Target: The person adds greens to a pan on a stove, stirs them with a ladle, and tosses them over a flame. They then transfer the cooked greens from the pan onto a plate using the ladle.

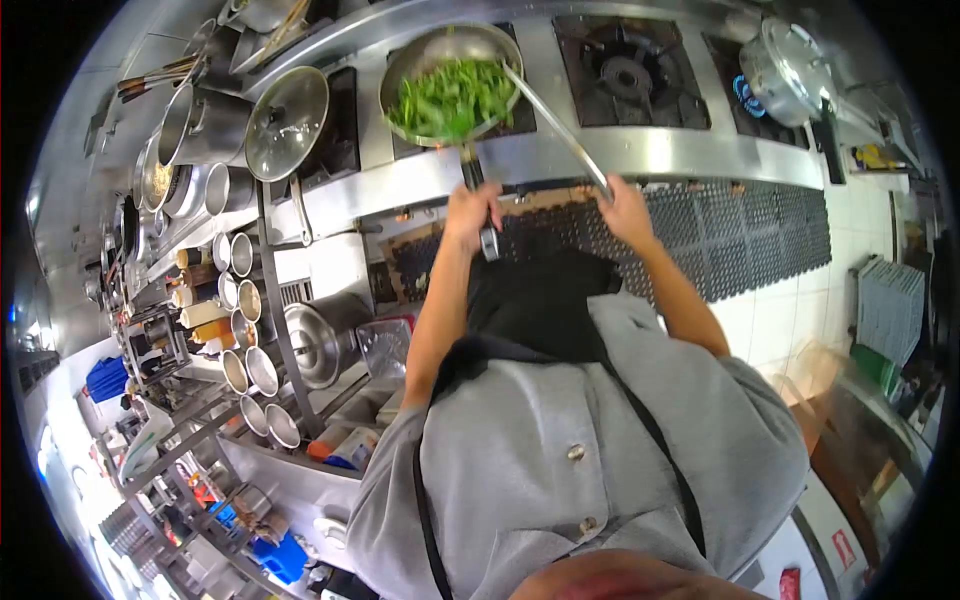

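A frying pan (460, 42) stands over a stove burner at the top centre. Chopped leafy greens (452, 95) fill much of it, slightly blurred. My left hand (470, 213) is wrapped round the pan's dark handle. In my right hand (626, 212) is the near end of a long metal utensil (562, 132). Its far end reaches over the pan's right rim to the greens. Whether it is a spoon, a spatula or tongs I cannot make out.
Right of the pan is a bare burner (628, 72); beyond it a lidded pressure cooker (787, 72) sits over a blue flame. A glass-lidded pan (287, 122) is at left, its handle overhanging the stove edge. Metal pots (205, 125) crowd the left. A black perforated mat (720, 240) covers the floor.
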The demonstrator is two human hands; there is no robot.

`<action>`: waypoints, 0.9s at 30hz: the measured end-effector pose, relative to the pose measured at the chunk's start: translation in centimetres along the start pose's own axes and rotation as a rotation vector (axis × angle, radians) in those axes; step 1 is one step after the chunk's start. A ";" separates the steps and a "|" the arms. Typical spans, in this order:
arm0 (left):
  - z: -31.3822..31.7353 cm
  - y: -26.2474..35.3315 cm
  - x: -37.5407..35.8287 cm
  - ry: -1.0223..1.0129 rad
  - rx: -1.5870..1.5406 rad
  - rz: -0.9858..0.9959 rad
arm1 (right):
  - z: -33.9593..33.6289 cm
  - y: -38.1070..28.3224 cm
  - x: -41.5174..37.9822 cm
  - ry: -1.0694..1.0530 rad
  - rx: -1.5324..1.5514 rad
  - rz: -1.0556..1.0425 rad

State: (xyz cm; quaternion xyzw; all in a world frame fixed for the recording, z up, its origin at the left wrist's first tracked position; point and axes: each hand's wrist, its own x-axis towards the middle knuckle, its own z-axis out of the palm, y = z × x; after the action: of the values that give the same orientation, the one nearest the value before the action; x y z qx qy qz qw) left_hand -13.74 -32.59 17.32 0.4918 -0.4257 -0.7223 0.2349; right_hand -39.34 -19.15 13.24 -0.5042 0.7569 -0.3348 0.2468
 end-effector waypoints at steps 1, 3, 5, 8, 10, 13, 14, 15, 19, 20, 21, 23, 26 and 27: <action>0.6 0.9 0.7 0.062 0.005 0.118 | -0.3 -0.3 0.2 0.001 -0.001 0.015; 1.6 0.5 -1.6 0.042 0.006 0.044 | -1.3 -1.0 0.5 0.006 -0.039 0.064; 3.4 0.7 -5.0 0.090 -0.057 -0.083 | -2.9 -3.0 0.2 0.037 -0.017 0.072; 1.5 0.4 -2.6 0.083 0.015 -0.023 | -3.0 -3.1 0.0 0.059 0.034 0.093; 0.2 0.9 -0.1 0.022 0.060 0.096 | -2.6 -2.8 0.5 0.083 0.022 -0.002; 1.3 0.7 -3.8 0.061 -0.038 -0.003 | -3.5 -3.3 0.9 0.101 -0.030 0.003; 1.9 0.9 -5.4 0.094 -0.033 -0.061 | -3.2 -3.4 0.7 0.112 -0.024 0.007; 1.7 1.1 -5.7 0.070 -0.058 -0.076 | -3.6 -3.8 0.6 0.041 0.020 0.085; -0.4 2.4 -1.1 0.065 0.079 -0.026 | -3.5 -3.9 1.7 -0.030 0.002 0.005; 0.2 1.4 -2.5 0.063 0.068 -0.020 | -3.9 -4.1 0.9 -0.029 -0.009 -0.002; 1.0 0.6 -4.0 0.058 0.020 -0.011 | -4.7 -4.5 1.0 -0.017 -0.023 -0.041; 2.0 0.5 -6.2 0.060 -0.037 -0.054 | -5.0 -4.6 0.7 -0.030 -0.027 -0.045; -0.7 0.1 -2.2 0.003 -0.002 -0.058 | -1.9 -3.2 0.2 -0.066 0.008 -0.038; -0.8 0.8 -1.3 -0.002 0.015 -0.025 | 0.7 -1.8 0.4 -0.086 -0.067 -0.001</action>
State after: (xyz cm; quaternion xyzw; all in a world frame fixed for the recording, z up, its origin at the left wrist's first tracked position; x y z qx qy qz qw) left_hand -12.57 -32.39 18.55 0.4979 -0.4253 -0.7225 0.2218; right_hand -37.94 -20.22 14.16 -0.5266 0.7559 -0.2874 0.2620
